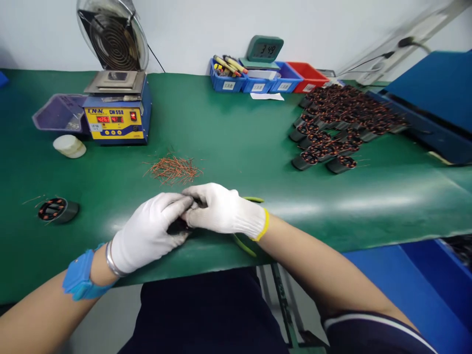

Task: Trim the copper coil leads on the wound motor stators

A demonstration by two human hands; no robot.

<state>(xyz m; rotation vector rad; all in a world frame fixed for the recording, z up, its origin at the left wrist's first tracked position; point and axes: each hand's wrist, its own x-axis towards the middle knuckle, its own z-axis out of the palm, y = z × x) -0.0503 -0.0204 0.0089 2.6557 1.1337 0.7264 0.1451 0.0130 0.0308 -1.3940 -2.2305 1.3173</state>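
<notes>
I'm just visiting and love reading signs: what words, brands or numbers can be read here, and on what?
"3:49" on the clock
"CM 558" on the yellow panel, the last character perhaps a B
"工具盒", as best I can tell, on the labels of the blue bins
Too blurred to read surely: the panel's brand name, red digits, sticker and small print; the label on the red bin.
</notes>
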